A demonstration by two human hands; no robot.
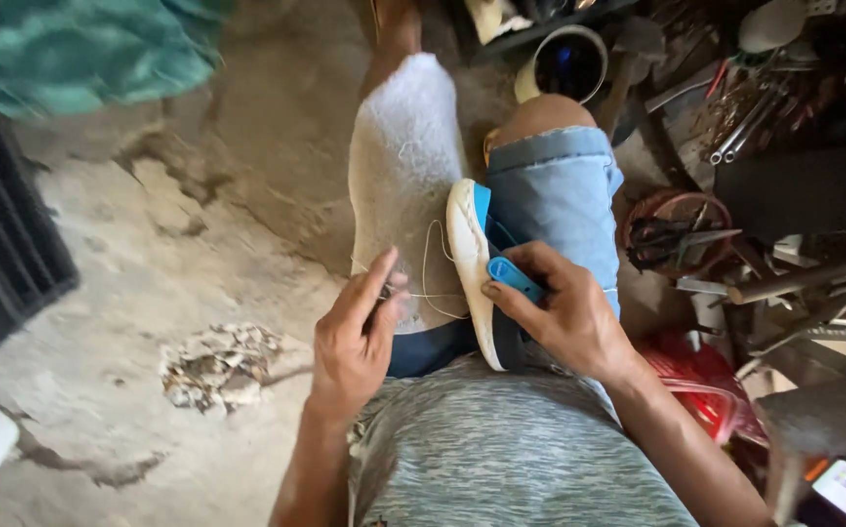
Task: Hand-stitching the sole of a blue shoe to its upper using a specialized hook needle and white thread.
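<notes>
The blue sandal with its cream sole (470,263) stands on edge in the person's lap, wedged between the two thighs, sole edge turned toward the white cloth (405,176) draped over the left leg and straps against the denim shorts (560,195) on the right leg. The right hand (564,312) is wrapped around the sandal from the strap side, thumb pressed on the sole's rim and fingers closed over a blue strap. A thin pale thread (433,278) loops out from the sole's edge across the cloth to the left hand (355,337), just left of the sandal, whose thumb and fingers are pinched narrowly together on something small; whether that is a needle I cannot tell. Left of the sandal the bare concrete floor (208,195) lies open, broken only by a little heap of scraps (218,366), with a dark crate (3,234) at the far left edge. Right of the sandal it is crowded: a rusty round tin holding scissors (677,229), loose metal tools (755,117), a red basket (706,385) near the right forearm, and beyond the knee an open can (564,63).
</notes>
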